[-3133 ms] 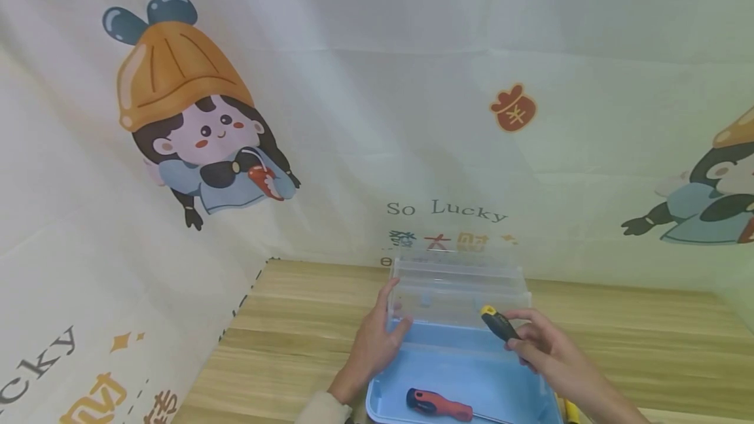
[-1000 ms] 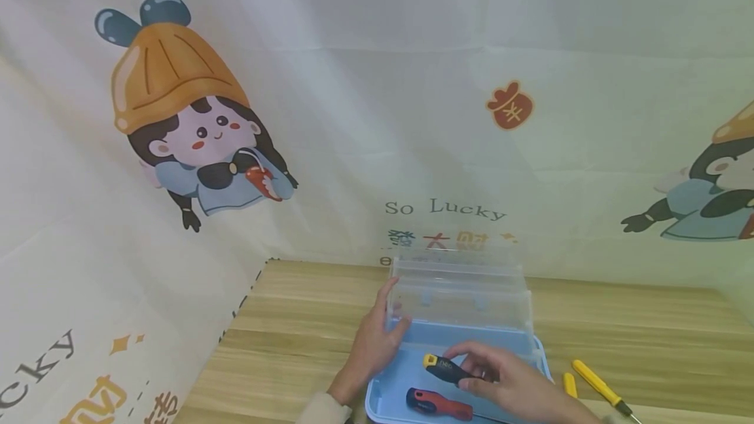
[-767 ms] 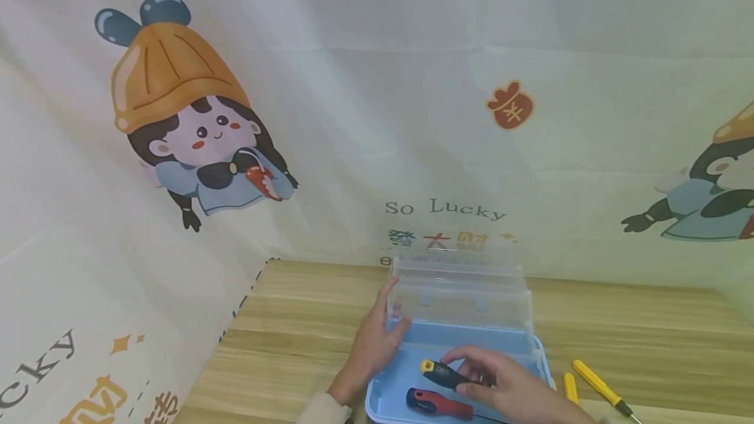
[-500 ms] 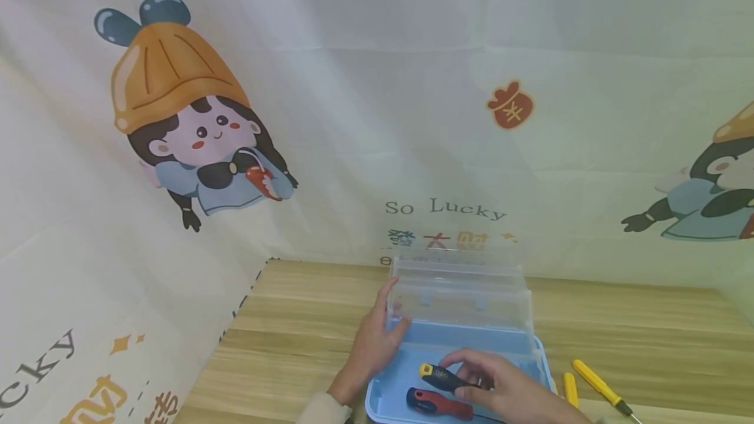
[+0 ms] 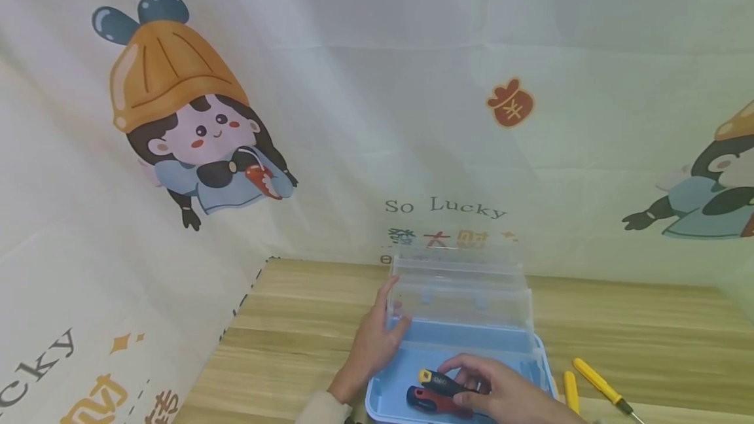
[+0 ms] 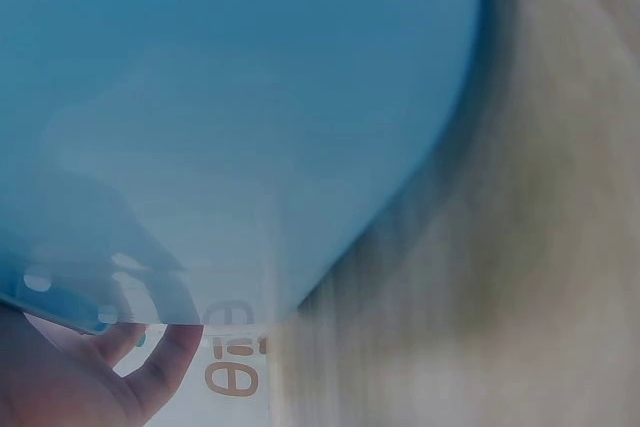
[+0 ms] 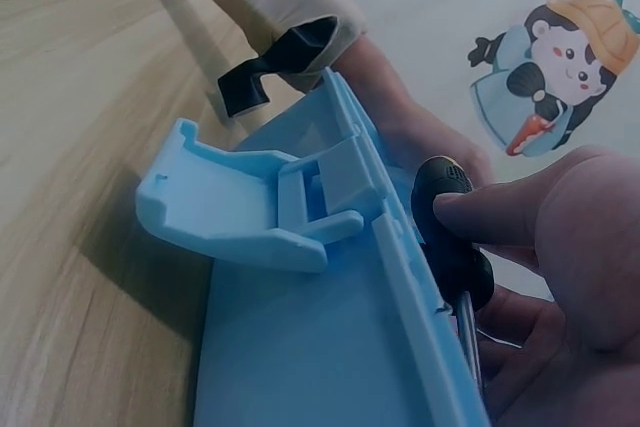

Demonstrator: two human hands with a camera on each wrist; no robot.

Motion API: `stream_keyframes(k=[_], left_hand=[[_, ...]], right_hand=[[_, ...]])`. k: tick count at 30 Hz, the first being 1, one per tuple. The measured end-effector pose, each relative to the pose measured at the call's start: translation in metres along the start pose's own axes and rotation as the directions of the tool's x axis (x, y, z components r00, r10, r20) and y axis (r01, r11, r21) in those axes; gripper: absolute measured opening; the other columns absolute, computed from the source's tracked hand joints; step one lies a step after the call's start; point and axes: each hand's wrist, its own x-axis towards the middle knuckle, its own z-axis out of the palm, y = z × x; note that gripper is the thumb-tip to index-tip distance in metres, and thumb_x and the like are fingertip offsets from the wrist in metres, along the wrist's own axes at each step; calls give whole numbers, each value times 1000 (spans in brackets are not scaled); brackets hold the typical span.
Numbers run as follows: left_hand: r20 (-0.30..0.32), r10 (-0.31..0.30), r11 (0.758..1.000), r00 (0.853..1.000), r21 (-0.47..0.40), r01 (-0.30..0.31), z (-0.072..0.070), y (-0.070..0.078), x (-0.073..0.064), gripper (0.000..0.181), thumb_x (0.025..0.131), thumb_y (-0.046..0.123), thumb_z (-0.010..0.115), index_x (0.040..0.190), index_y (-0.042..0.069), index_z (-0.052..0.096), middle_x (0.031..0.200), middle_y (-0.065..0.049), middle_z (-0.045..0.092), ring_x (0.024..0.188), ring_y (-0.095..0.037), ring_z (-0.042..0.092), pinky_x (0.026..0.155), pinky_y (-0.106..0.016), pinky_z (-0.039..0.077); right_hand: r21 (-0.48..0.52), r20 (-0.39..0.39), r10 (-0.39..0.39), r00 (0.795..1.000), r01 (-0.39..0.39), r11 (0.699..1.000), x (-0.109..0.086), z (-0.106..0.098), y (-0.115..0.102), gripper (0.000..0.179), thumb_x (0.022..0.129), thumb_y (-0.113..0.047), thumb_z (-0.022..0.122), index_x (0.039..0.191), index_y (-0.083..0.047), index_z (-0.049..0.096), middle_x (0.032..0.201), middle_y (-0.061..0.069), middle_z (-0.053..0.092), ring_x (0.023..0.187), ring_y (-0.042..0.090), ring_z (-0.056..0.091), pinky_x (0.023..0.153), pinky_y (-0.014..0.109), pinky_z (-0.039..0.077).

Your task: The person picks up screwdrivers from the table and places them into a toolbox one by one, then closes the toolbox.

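2 hands: left around lid edge, right around black screwdriver; "So Lucky" lettering.

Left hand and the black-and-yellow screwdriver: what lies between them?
The head view shows only bare blue box between left hand and screwdriver.

The right hand now holds the black screwdriver just beside the red screwdriver, rather than near the rear edge of the box; a yellow screwdriver newly shows beyond the right edge.
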Motion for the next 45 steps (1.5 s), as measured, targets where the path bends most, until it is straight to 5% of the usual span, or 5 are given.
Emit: stream_keyframes(k=[45], left_hand=[[16, -28, 1000, 999, -11, 28, 1, 2, -1, 69, 95, 23, 60, 155, 30, 28, 128, -18, 64, 114, -34, 63, 95, -58, 49]], right_hand=[[-9, 17, -15, 1000, 15, 1000, 3, 3, 21, 34, 96, -15, 63, 128, -5, 60, 95, 0, 65, 81, 6, 61, 70, 22, 51]])
